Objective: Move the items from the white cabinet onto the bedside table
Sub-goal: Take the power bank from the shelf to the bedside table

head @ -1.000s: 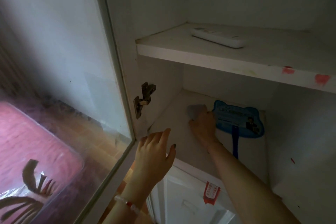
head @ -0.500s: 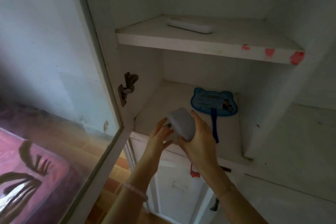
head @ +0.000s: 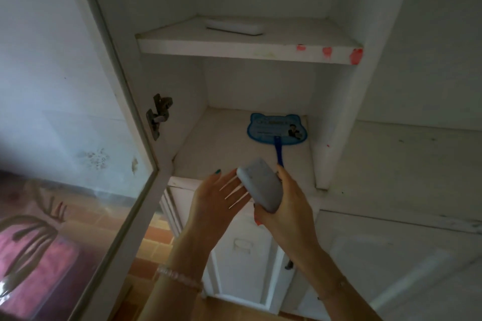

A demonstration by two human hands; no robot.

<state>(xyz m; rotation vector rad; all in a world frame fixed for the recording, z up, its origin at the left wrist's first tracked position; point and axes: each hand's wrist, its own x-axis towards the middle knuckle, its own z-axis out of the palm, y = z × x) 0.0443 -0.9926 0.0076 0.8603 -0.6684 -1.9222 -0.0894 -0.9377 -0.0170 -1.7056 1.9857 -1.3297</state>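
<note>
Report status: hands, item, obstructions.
Right hand grips grey case, off the lower shelf. Left hand open beside it. Blue fan there, white remote on upper shelf. Nothing in the way.

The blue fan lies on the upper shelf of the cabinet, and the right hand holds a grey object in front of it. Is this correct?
No. The head view shows the blue fan on the lower shelf of the cabinet; the upper shelf carries the white remote. The right hand does hold the grey object in front of it.

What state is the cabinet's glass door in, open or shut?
Open. The glass door stands swung out leftward; its hinge and the shelf inside are exposed.
</note>
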